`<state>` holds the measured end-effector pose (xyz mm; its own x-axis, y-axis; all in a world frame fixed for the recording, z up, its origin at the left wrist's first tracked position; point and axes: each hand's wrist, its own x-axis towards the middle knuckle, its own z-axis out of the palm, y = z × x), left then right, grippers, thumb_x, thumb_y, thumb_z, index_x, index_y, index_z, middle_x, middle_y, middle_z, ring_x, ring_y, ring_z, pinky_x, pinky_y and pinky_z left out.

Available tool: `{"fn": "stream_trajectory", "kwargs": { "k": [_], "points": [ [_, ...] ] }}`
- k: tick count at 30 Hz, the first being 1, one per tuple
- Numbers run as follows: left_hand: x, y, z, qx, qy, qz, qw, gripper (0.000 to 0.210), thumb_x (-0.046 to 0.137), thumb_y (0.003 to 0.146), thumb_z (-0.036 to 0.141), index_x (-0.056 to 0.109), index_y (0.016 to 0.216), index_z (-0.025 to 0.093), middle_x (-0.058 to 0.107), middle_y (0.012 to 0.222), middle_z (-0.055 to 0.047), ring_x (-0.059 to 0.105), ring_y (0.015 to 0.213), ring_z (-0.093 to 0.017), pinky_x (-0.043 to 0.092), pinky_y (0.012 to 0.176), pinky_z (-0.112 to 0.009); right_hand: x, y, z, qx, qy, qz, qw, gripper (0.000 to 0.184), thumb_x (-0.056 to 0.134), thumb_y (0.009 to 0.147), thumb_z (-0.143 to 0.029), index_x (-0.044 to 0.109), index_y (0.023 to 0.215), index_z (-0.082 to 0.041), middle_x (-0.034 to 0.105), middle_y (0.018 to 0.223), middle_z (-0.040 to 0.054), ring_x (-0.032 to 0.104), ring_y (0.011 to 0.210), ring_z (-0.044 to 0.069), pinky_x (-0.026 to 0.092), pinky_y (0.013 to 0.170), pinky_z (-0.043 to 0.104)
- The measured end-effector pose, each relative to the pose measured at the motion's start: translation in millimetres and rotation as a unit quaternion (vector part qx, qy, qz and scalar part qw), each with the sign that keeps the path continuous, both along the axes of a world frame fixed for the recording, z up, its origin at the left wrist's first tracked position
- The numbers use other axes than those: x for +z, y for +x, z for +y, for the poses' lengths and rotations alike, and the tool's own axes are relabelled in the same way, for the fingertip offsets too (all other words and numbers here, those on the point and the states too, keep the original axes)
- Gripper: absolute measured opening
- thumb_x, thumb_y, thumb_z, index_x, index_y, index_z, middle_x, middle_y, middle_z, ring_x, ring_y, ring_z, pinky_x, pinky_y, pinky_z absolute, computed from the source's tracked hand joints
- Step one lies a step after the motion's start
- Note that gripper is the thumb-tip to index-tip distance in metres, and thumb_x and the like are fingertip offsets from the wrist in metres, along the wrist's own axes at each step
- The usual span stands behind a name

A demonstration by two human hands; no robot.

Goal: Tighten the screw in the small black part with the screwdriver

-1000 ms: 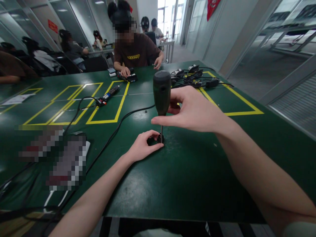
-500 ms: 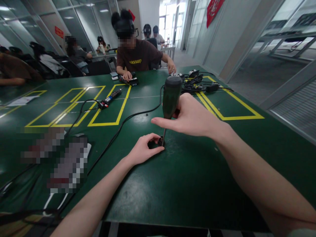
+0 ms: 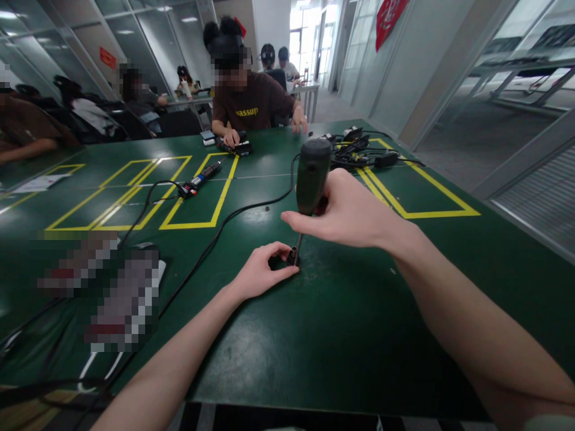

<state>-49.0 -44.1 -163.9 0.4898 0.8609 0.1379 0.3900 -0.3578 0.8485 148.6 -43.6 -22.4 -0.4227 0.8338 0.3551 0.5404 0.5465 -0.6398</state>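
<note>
My right hand (image 3: 350,209) is wrapped round the dark handle of a screwdriver (image 3: 312,176), held nearly upright with its shaft pointing down. The shaft's tip meets a small black round part (image 3: 293,257) on the green table (image 3: 350,335). Low on the tabletop, my left hand (image 3: 265,269) pinches that part between thumb and fingers. The part has a metallic-looking ring or post on top; its exact kind is too small to make out. Where the tip seats in it cannot be seen clearly.
A black cable (image 3: 242,209) runs across the table left of my hands. Beyond it lies a pen-like electric tool (image 3: 202,179). Blurred devices (image 3: 128,293) stand at the left. Tangled cables (image 3: 359,149) lie at the far right. A co-worker (image 3: 251,102) sits opposite.
My right thumb has shifted slightly inward toward the screwdriver, and the handle has turned a little. My left hand stays put. The co-worker's hand across the table has moved left.
</note>
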Motion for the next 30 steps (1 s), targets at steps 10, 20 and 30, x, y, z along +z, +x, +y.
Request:
{"fn": "stream_trajectory", "kwargs": {
  "k": [10,20,30],
  "points": [
    [-1.2,-0.3,-0.1,-0.001,0.000,-0.001,1.000,0.025,0.078,0.084,0.036,0.070,0.100,0.019,0.076,0.098,-0.004,0.067,0.090,-0.019,0.054,0.089,-0.035,-1.2,0.2,0.5,-0.022,0.022,-0.023,0.999,0.052,0.075,0.083,-0.043,0.035,0.057,-0.023,0.035,0.052,-0.0057,0.028,0.054,0.009,0.020,0.052,0.030],
    [-1.7,-0.9,0.8,-0.004,-0.002,-0.002,1.000,0.025,0.079,0.084,0.036,0.070,0.100,0.019,0.075,0.098,-0.003,0.067,0.091,-0.018,0.052,0.088,-0.033,0.9,-0.5,-1.0,-0.025,0.016,-0.015,0.999,0.051,0.077,0.082,-0.042,0.037,0.057,-0.022,0.034,0.054,-0.0064,0.029,0.053,0.008,0.020,0.053,0.030],
    [-0.3,-0.5,-0.1,-0.004,0.001,-0.001,1.000,0.023,0.079,0.084,0.034,0.070,0.099,0.019,0.076,0.098,-0.003,0.068,0.091,-0.019,0.053,0.089,-0.034,0.4,0.0,-1.4,-0.032,0.026,-0.031,0.999,0.053,0.077,0.082,-0.046,0.036,0.058,-0.022,0.034,0.054,-0.0063,0.028,0.055,0.009,0.020,0.055,0.031]
  ]
}}
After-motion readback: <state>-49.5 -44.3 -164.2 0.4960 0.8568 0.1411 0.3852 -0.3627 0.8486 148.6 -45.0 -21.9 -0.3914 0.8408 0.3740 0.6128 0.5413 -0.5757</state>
